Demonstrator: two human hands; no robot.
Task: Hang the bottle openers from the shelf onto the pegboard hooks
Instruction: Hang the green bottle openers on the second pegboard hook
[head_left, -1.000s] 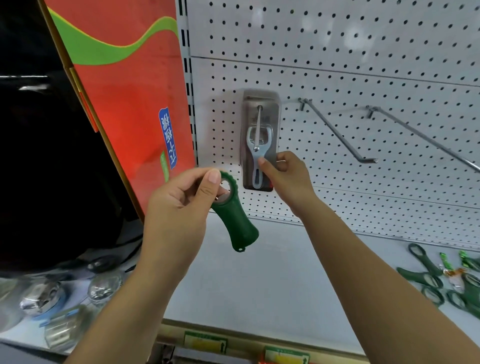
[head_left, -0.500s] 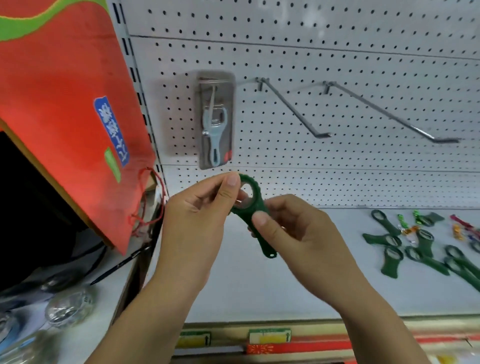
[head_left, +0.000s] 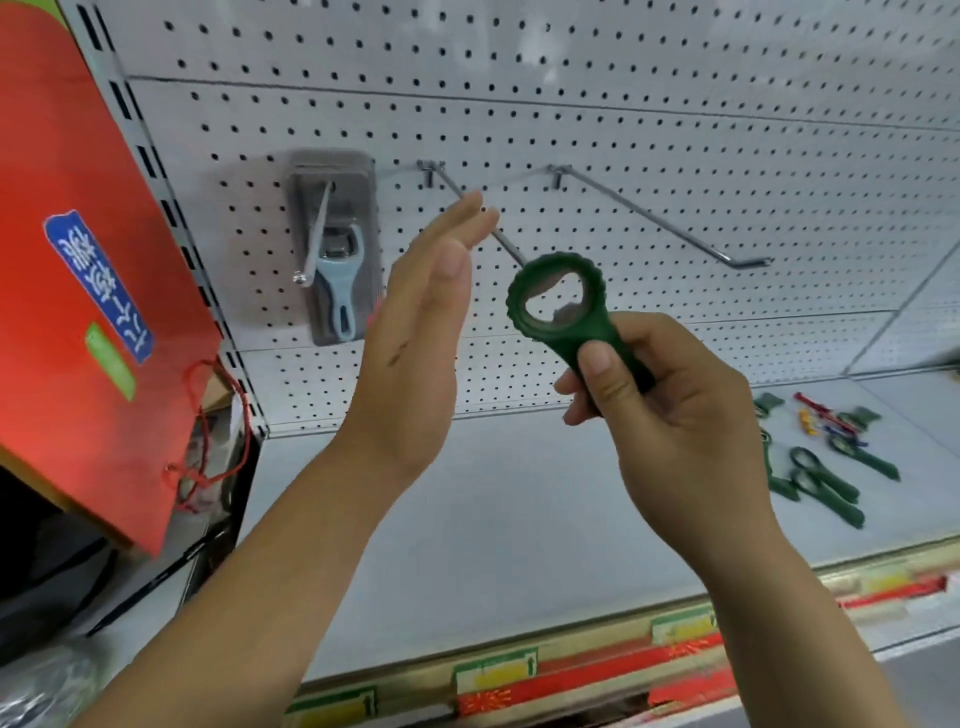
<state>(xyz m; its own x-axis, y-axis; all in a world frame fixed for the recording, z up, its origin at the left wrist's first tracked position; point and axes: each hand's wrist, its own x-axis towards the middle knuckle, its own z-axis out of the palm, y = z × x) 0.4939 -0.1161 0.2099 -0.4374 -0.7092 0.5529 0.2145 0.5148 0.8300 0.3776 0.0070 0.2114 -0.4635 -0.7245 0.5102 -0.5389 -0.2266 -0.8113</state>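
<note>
My right hand (head_left: 670, 410) grips a green bottle opener (head_left: 563, 312) by its handle, ring end up, in front of the white pegboard (head_left: 675, 130). The ring sits just below and right of the tip of the middle hook (head_left: 483, 218). My left hand (head_left: 421, 332) is flat with fingers extended and empty, just left of the opener and partly hiding that hook. A packaged light blue opener (head_left: 337, 280) hangs on the left hook. Another bare hook (head_left: 660, 218) juts out to the right. Several green openers (head_left: 821, 483) lie on the shelf (head_left: 519, 519) at the right.
A red paper bag (head_left: 78, 291) with string handles hangs at the left beside the shelf upright. Small colourful items (head_left: 815, 415) lie near the green openers. Price-tag strips (head_left: 571, 670) run along the shelf's front edge.
The green opener passed from my left hand to my right hand, which now holds it alone. My left hand let go and opened flat. The view shifted right.
</note>
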